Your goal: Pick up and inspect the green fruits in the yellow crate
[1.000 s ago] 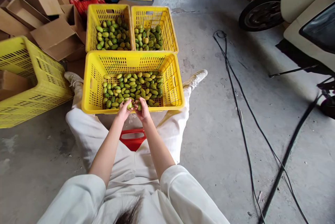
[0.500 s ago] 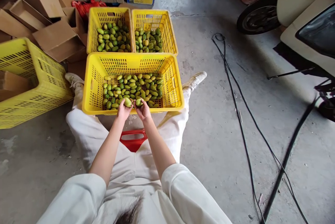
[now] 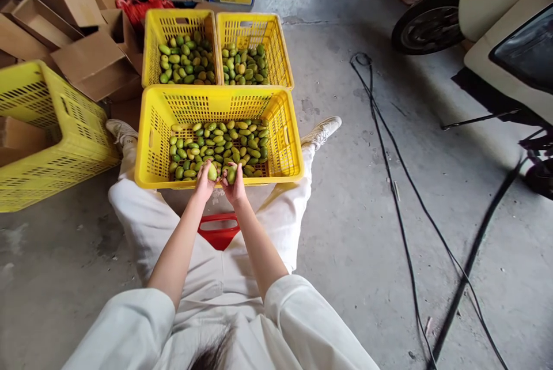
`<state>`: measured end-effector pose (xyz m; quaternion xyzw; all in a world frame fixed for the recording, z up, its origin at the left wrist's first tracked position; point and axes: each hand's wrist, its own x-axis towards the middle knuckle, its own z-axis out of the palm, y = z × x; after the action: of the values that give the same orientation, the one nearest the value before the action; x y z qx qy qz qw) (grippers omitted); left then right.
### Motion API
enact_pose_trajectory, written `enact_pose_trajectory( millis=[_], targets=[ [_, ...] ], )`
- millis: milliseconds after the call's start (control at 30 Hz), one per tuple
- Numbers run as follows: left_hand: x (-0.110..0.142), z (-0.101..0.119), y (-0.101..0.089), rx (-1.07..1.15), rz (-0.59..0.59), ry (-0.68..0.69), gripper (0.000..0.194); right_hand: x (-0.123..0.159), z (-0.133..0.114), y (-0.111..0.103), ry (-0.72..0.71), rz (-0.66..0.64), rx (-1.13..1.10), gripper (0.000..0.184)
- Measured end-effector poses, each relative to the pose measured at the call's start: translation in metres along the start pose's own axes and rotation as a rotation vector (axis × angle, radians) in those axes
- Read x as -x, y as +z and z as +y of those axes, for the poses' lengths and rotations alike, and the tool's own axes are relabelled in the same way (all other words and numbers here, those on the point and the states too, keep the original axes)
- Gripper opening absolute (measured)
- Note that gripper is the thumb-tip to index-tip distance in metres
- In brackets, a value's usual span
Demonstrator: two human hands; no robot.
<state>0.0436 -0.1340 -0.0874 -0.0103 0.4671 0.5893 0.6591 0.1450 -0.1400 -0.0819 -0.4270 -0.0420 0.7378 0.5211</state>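
Both my hands are raised close together over the near rim of a yellow crate (image 3: 218, 99) that stands between my legs. My left hand (image 3: 203, 185) has its fingers curled round a green mango (image 3: 212, 172). Another green mango (image 3: 231, 175) is cupped in my right hand (image 3: 237, 188). The fingertips of the two hands nearly meet, and parts of both fruits are hidden by them. Below and beyond my hands, many small green and yellowish mangoes (image 3: 220, 142) lie on the crate's floor.
Two more yellow crates of mangoes, a left one (image 3: 149, 50) and a right one (image 3: 283, 53), stand just behind. At far left are a tilted yellow crate (image 3: 82, 128) and cardboard boxes (image 3: 90, 64). Black cables (image 3: 391, 171) cross the floor near a parked scooter (image 3: 488, 18).
Both hands have turned slightly, and the mangoes in them have rotated; the right one now sits more upright. The crates and their contents look the same.
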Motion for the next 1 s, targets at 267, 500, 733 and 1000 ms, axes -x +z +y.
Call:
enact_pose_trajectory(
  millis=[267,500,733,1000],
  targets=[
    [0.000,-0.001,-0.002,0.098,0.022,-0.005,0.011,-0.011,-0.003,0.000,0.047,0.024,-0.262,0.015],
    [0.003,-0.008,-0.001,-0.031,0.022,0.085,0.033,-0.007,0.000,0.002,-0.012,-0.001,-0.237,0.012],
    [0.009,-0.007,-0.004,-0.086,-0.025,0.030,0.037,-0.002,0.001,-0.001,-0.004,-0.031,-0.059,0.015],
    [0.009,0.006,-0.006,0.019,-0.035,-0.055,0.024,-0.005,0.001,-0.001,0.008,-0.013,-0.110,0.034]
  ],
)
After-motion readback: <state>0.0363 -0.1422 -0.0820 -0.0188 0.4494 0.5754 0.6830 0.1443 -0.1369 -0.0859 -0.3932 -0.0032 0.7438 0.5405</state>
